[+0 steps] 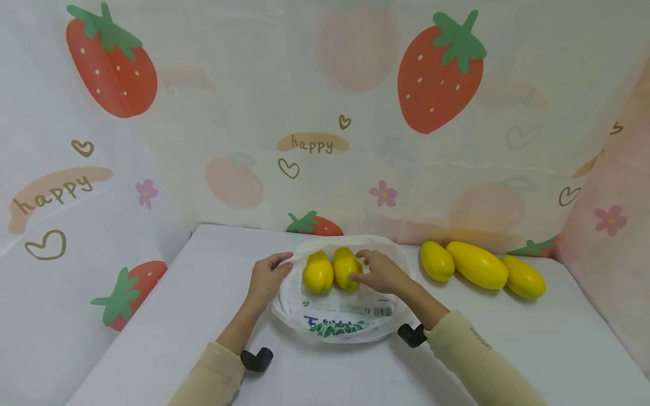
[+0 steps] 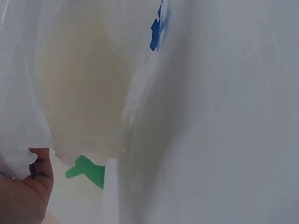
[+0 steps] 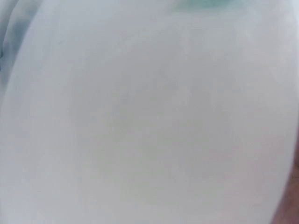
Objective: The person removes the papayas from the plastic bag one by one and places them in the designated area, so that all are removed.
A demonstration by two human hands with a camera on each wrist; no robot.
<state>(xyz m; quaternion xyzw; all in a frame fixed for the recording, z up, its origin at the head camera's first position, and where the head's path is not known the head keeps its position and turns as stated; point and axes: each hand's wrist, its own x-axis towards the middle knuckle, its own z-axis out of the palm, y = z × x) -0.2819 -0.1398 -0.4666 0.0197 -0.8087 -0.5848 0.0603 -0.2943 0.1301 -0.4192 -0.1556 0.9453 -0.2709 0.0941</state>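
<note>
A white plastic bag (image 1: 350,330) with blue and green print lies with its mouth spread in the head view. My left hand (image 1: 266,282) pinches its left rim between thumb and fingers; the left wrist view shows this hand (image 2: 32,191) at a bunched fold of the bag (image 2: 84,93). Inside sit two yellow mangoes, a left mango (image 1: 317,273) and a right mango (image 1: 345,265). My right hand (image 1: 383,272) reaches over the bag's right side, thumb and fingers about the right mango. White bag film (image 3: 149,116) fills most of the right wrist view.
To the bag's right, near the table's back edge, rest three more yellow fruits: a small one (image 1: 437,261), a longer one (image 1: 477,265) and another (image 1: 523,277). A curtain printed with strawberries (image 1: 440,79) hangs behind and beside the white table (image 1: 178,316).
</note>
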